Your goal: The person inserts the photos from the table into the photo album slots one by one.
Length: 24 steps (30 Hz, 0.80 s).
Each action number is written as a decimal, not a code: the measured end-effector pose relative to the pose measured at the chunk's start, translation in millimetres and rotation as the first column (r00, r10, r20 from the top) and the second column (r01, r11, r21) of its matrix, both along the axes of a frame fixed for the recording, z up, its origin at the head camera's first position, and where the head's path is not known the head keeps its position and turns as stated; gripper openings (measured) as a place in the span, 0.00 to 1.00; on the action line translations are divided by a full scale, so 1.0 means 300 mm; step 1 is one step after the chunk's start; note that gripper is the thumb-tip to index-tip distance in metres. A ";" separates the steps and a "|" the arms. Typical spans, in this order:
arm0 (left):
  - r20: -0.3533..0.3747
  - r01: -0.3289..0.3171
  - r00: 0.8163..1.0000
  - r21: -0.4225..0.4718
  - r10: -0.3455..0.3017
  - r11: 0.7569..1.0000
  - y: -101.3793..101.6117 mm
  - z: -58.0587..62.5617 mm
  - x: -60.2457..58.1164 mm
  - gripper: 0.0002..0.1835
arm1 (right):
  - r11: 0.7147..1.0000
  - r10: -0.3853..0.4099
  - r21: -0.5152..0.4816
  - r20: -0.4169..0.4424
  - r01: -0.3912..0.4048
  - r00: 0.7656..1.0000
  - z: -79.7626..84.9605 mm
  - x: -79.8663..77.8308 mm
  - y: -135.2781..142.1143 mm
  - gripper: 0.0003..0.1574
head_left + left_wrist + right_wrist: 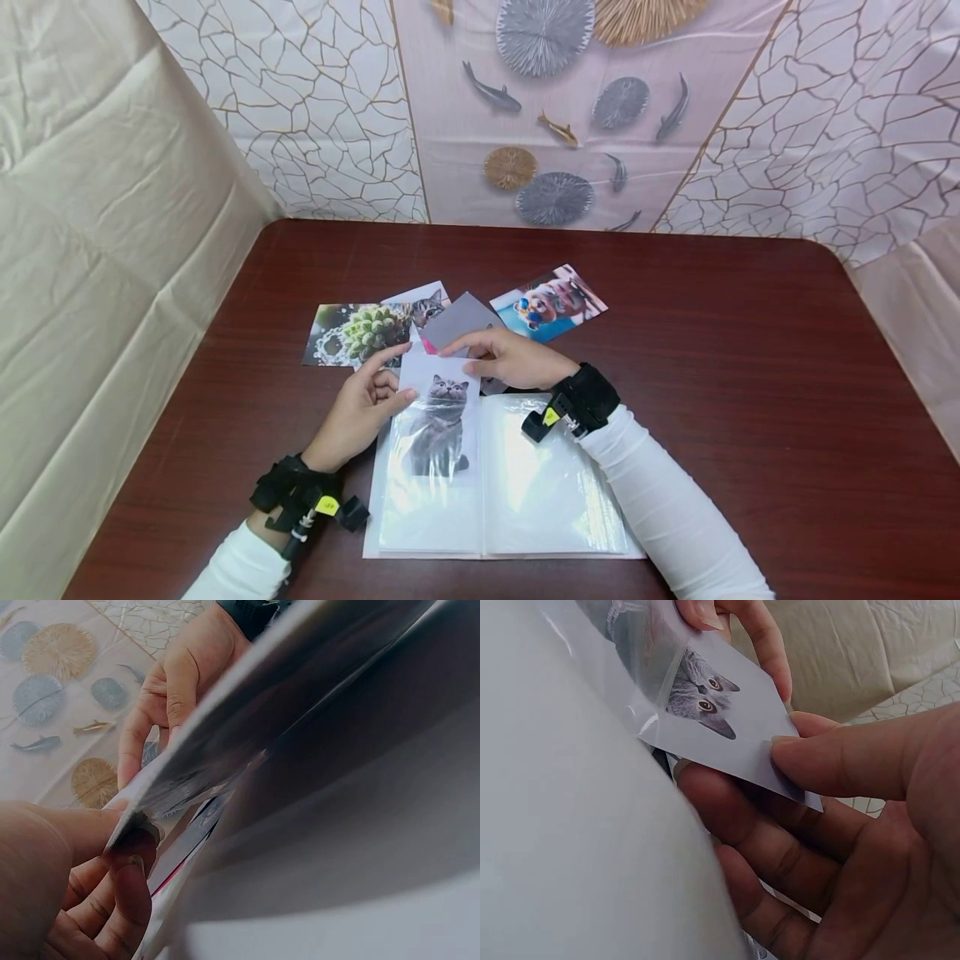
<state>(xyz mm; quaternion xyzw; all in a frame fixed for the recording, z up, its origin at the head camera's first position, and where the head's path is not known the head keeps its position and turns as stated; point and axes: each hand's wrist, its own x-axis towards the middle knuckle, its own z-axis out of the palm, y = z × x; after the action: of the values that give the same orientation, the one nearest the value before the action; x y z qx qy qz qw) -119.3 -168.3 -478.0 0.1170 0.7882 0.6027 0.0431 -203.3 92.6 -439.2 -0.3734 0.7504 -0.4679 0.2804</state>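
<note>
A photo of a grey cat (438,437) is partly inside the clear pocket of the left page of an open photo album (555,508). Its upper end sticks out past the pocket's mouth. My right hand (517,358) pinches that end between thumb and fingers, thumb on the printed face (757,739). At the page's left edge, my left hand (360,417) grips the album page (180,769) between thumb and curled fingers near the pocket opening. Its index finger reaches up along the photo's side. The lower part of the cat shows through shiny plastic.
Beyond the album lie loose photos: a succulent photo (367,333) at left, a partly covered tabby cat photo (427,307), a grey-backed one (461,321), and a colourful picture with blue (551,304) at right. The dark wooden table (750,375) backs onto a patterned curtain (330,108).
</note>
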 end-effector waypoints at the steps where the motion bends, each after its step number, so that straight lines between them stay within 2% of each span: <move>1: -0.001 0.002 1.000 0.004 -0.002 1.000 0.000 0.000 0.000 0.34 | 1.000 0.000 0.002 0.000 0.000 1.000 -0.001 0.001 0.000 0.24; 9: -0.008 0.015 1.000 -0.002 -0.015 1.000 -0.001 -0.001 0.003 0.31 | 1.000 0.013 -0.006 0.031 -0.013 0.999 -0.007 0.001 0.000 0.24; 18: -0.027 0.005 1.000 -0.029 -0.006 1.000 -0.001 0.001 0.003 0.28 | 1.000 0.024 0.015 0.019 -0.024 1.000 -0.006 0.002 -0.002 0.23; 24: -0.008 -0.005 1.000 -0.051 0.005 0.999 0.006 0.016 0.004 0.25 | 0.999 0.043 0.016 0.025 -0.044 0.999 -0.003 0.003 -0.002 0.23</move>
<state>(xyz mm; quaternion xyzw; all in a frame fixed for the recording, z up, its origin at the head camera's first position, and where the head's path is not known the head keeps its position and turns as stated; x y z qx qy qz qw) -118.0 -166.3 -473.2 0.1162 0.8036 0.5822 0.0416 -202.3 91.9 -440.1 -0.3814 0.7423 -0.4602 0.3028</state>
